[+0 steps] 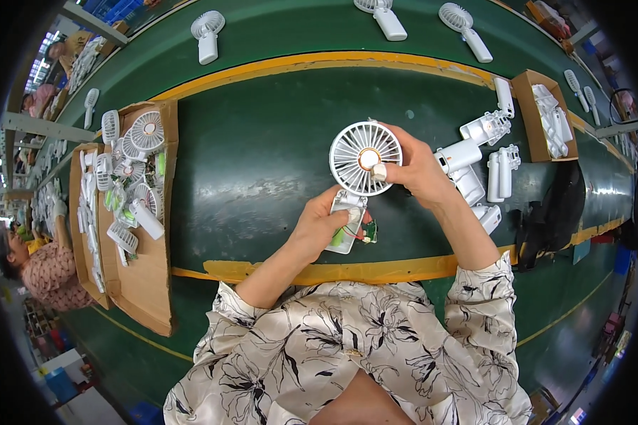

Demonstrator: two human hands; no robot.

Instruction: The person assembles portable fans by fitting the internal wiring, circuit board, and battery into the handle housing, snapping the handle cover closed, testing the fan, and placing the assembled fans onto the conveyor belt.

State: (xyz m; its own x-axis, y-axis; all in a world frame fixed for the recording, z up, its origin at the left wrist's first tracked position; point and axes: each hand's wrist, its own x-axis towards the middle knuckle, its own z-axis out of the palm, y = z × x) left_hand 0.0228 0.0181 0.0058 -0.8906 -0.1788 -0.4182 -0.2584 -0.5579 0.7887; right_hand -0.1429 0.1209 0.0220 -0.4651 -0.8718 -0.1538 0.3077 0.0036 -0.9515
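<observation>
Near the middle of the bench I hold a white handheld fan [358, 145] between both hands. My right hand [415, 168] grips the round grille from its right side, the thumb resting beside the orange-ringed hub. Below, my left hand [319, 225] pinches the fan's opened handle [343, 239], thumb on its inner side. Inside the handle shows something light green. A small green circuit board [368, 231] with thin wires hangs out at the handle's right. Both thumbs wear whitish coverings.
At left stands a cardboard box [164, 283] with several fan heads; beside it a narrower box [83, 265] holds white parts. White handle shells [500, 173] lie to the right, near a small carton [542, 149] and black cloth [556, 219]. Finished-looking fans [208, 48] lie on the green belt beyond. A co-worker [46, 273] sits far left.
</observation>
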